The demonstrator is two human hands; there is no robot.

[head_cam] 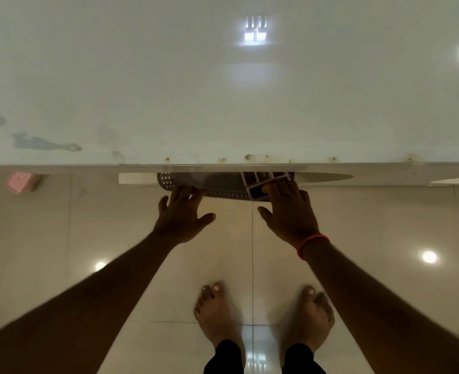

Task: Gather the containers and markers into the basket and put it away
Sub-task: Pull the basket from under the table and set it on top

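Glossy cream floor tiles (131,292) lie beneath your two bare feet, and a white tabletop (223,90) fills the field beyond both hands. One dark perforated basket (217,186) sits just past your fingertips, most of it already under the table edge on what appears to be a lower shelf; only its near rim and a white divided insert (260,182) show. Your left hand (181,217) is spread open, fingers resting against the basket's near rim, gripping nothing. Your right hand (287,214), wearing one orange wristband (313,244), is likewise open, its fingertips over the insert at the rim's right end. The step in hand is judged to be the final stowing: push evenly with both palms so the basket slides straight and does not skew or catch on the table edge, and keep your fingers clear of the gap above the rim. Count: one basket, one insert with several cells; no containers or markers can be made out, the interior being hidden. One pink object (20,182) lies on the floor well to the left of your left hand; what it is cannot be told.
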